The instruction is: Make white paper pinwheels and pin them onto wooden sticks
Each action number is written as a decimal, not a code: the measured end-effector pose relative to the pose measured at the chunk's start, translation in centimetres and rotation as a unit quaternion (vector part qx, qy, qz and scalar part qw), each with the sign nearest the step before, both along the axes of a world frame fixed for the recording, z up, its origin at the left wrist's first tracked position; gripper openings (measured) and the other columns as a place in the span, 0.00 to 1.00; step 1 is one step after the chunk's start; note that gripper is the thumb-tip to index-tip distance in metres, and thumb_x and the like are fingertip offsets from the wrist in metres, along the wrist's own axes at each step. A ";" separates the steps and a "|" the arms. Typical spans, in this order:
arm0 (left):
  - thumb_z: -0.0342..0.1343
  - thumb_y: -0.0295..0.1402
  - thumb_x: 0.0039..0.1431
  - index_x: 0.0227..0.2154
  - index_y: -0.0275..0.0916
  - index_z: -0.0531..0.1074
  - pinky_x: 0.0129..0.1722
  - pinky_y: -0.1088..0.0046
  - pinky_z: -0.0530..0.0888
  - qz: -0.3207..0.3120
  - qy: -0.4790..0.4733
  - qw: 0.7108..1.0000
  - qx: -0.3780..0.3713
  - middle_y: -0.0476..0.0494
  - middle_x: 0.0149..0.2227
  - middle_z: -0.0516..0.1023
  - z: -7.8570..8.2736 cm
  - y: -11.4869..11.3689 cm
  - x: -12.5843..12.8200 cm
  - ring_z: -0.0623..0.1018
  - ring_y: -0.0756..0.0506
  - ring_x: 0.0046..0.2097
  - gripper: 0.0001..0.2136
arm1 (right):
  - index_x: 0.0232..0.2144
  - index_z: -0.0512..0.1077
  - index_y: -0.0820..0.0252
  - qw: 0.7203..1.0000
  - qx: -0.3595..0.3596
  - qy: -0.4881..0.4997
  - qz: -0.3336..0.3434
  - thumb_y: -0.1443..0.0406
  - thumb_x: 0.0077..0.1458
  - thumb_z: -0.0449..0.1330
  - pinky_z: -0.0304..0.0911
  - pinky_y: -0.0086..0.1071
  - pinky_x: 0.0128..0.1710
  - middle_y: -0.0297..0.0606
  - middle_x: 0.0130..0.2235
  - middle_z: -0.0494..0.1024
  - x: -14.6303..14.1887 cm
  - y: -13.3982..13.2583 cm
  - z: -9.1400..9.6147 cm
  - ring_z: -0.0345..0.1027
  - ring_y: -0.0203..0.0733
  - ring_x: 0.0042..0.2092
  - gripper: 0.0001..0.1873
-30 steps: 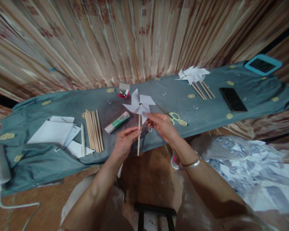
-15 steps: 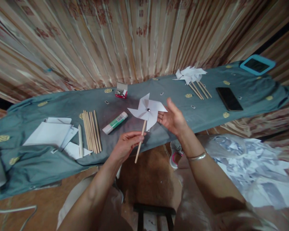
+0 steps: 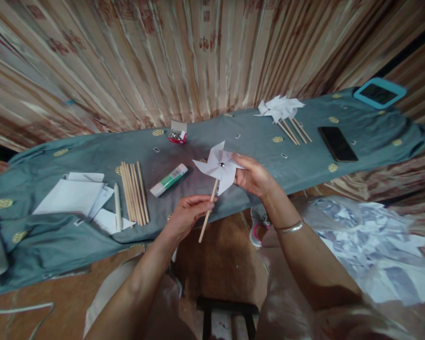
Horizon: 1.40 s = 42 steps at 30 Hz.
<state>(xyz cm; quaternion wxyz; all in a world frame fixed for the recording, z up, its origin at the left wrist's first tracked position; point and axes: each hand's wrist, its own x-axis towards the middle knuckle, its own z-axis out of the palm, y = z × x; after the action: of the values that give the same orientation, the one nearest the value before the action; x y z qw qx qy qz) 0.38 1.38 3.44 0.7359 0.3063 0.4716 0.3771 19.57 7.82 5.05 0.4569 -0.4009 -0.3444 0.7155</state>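
A white paper pinwheel [image 3: 217, 165] with a metal pin at its centre sits on a thin wooden stick, tilted to the right. My left hand [image 3: 187, 213] pinches the stick between thumb and fingers, just above the table's near edge. My right hand [image 3: 254, 175] is at the pinwheel's right blade, thumb and fingers closed on the paper. A silver bangle circles my right wrist.
On the grey-blue cloth [image 3: 74, 156] lie a glue stick [image 3: 168, 180], a row of wooden sticks [image 3: 134, 192], white paper sheets [image 3: 76, 197], a small red box of pins [image 3: 177, 132], finished pinwheels [image 3: 281, 111], a black phone [image 3: 337, 143] and a blue-framed tablet [image 3: 379, 93]. A bag of paper scraps [image 3: 368, 245] lies at right.
My right hand went from the stick to an open palm beside the pinwheel, then closed on its right blade. The pinwheel tilted and shifted right; the left hand kept hold of the stick.
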 end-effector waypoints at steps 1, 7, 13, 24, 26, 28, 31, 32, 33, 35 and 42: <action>0.74 0.35 0.30 0.25 0.37 0.82 0.29 0.78 0.68 0.001 -0.002 1.000 -0.002 0.47 0.23 0.78 0.0 0.0 0.0 0.71 0.53 0.25 0.14 | 0.34 0.76 0.58 1.000 0.002 0.000 -0.002 0.55 0.44 0.68 0.71 0.36 0.35 0.38 0.33 0.82 0.0 0.0 0.0 0.78 0.44 0.35 0.17; 0.74 0.35 0.31 0.25 0.38 0.83 0.29 0.78 0.68 0.006 -0.005 1.000 -0.006 0.47 0.23 0.79 -0.3 0.1 0.0 0.71 0.54 0.25 0.14 | 0.33 0.76 0.58 1.000 -0.007 0.012 -0.013 0.59 0.42 0.70 0.71 0.33 0.32 0.37 0.31 0.82 -0.3 -0.1 0.1 0.77 0.42 0.33 0.15; 0.75 0.36 0.30 0.25 0.38 0.82 0.28 0.79 0.69 0.011 -0.008 1.000 -0.007 0.48 0.23 0.79 -0.3 0.1 0.0 0.72 0.54 0.25 0.15 | 0.33 0.77 0.58 0.999 -0.013 0.027 -0.016 0.59 0.41 0.71 0.70 0.30 0.30 0.36 0.30 0.82 -0.5 -0.2 -0.1 0.76 0.39 0.31 0.16; 0.76 0.35 0.28 0.25 0.37 0.82 0.29 0.80 0.70 0.041 -0.037 0.998 -0.004 0.48 0.23 0.80 -0.6 0.3 0.1 0.72 0.55 0.25 0.15 | 0.34 0.77 0.57 0.999 -0.018 0.041 -0.013 0.60 0.41 0.72 0.67 0.27 0.28 0.34 0.30 0.81 -1.0 -0.6 -0.3 0.71 0.33 0.27 0.16; 0.76 0.35 0.29 0.25 0.38 0.82 0.29 0.80 0.71 0.047 -0.040 0.998 0.001 0.48 0.24 0.80 -0.7 0.4 0.1 0.72 0.55 0.25 0.15 | 0.35 0.77 0.58 0.999 -0.020 0.041 -0.011 0.60 0.42 0.72 0.67 0.26 0.27 0.34 0.30 0.81 -1.2 -0.6 -0.3 0.71 0.33 0.27 0.16; 0.75 0.35 0.29 0.25 0.38 0.82 0.29 0.79 0.71 0.052 -0.039 0.998 0.005 0.47 0.25 0.81 -0.9 0.4 0.0 0.72 0.54 0.25 0.15 | 0.34 0.77 0.59 0.999 -0.024 0.043 -0.011 0.60 0.40 0.73 0.67 0.26 0.26 0.34 0.29 0.80 -1.3 -0.7 -0.3 0.71 0.33 0.27 0.17; 0.75 0.35 0.28 0.25 0.37 0.82 0.29 0.79 0.71 0.068 -0.036 0.997 0.006 0.47 0.24 0.81 -0.9 0.4 0.0 0.73 0.54 0.25 0.16 | 0.32 0.77 0.59 0.999 -0.025 0.041 -0.021 0.59 0.36 0.75 0.66 0.24 0.24 0.32 0.28 0.80 -1.5 -0.8 -0.2 0.71 0.32 0.26 0.20; 0.76 0.35 0.28 0.25 0.37 0.82 0.30 0.78 0.71 0.074 -0.036 0.997 0.006 0.47 0.24 0.80 -0.8 0.4 0.0 0.73 0.54 0.25 0.16 | 0.31 0.77 0.59 0.999 -0.023 0.035 -0.032 0.58 0.35 0.75 0.65 0.23 0.24 0.31 0.28 0.79 -1.5 -0.8 -0.2 0.71 0.31 0.25 0.20; 0.76 0.36 0.27 0.25 0.37 0.82 0.30 0.78 0.71 0.080 -0.035 0.996 0.006 0.47 0.24 0.80 -0.7 0.5 0.0 0.73 0.54 0.25 0.16 | 0.30 0.76 0.59 0.998 -0.020 0.028 -0.047 0.58 0.34 0.75 0.65 0.23 0.23 0.31 0.29 0.79 -1.6 -0.7 -0.2 0.71 0.31 0.25 0.20; 0.76 0.36 0.26 0.24 0.37 0.82 0.30 0.78 0.71 0.090 -0.033 0.995 0.007 0.47 0.24 0.80 -0.6 0.5 0.1 0.73 0.54 0.25 0.16 | 0.29 0.75 0.58 0.996 -0.012 0.004 -0.087 0.56 0.34 0.75 0.63 0.22 0.21 0.30 0.29 0.79 -1.5 -0.7 -0.4 0.70 0.30 0.24 0.20; 0.76 0.35 0.25 0.24 0.37 0.82 0.29 0.78 0.70 0.123 -0.025 0.992 0.005 0.47 0.24 0.80 -0.8 0.7 0.2 0.72 0.54 0.25 0.17 | 0.23 0.74 0.59 0.986 0.019 -0.082 -0.144 0.53 0.29 0.75 0.59 0.22 0.20 0.33 0.26 0.80 -1.5 -0.7 -0.7 0.65 0.27 0.22 0.22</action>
<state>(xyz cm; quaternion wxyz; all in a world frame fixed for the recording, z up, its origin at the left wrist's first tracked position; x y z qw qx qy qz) 0.54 2.07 2.63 0.6935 0.2403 0.4853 0.4751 18.10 7.09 4.34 0.5328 -0.4949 -0.3328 0.6004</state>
